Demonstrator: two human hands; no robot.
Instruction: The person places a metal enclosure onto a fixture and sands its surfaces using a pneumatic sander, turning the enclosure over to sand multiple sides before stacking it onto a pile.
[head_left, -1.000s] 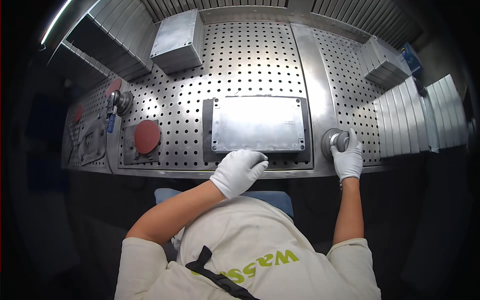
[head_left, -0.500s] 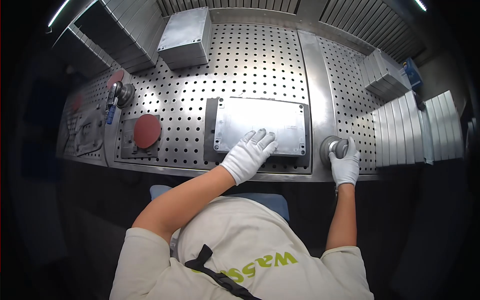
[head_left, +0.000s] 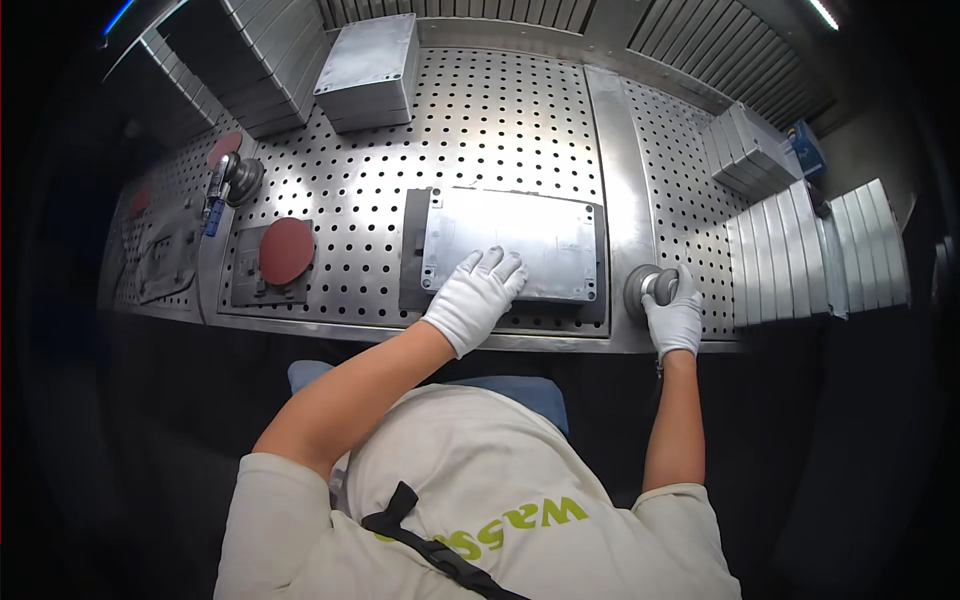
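My left hand, in a white glove, lies with fingers stretched out over the near edge of a flat silver metal cover. That cover, with holes at its corners, rests on a dark mat. On the right, my gloved right hand wraps round a grey round-headed orbital sander. The sander stands by the bench's front edge, to the right of the cover and apart from it. Its underside is hidden.
The perforated metal bench bears a second sander at left and a red sanding disc on a dark pad. Stacked metal boxes stand at the back left. Rows of metal panels line the right side.
The whole view has shifted slightly. My left hand has slid a little to the left over the cover. My right hand and the sander keep about the same place on the bench.
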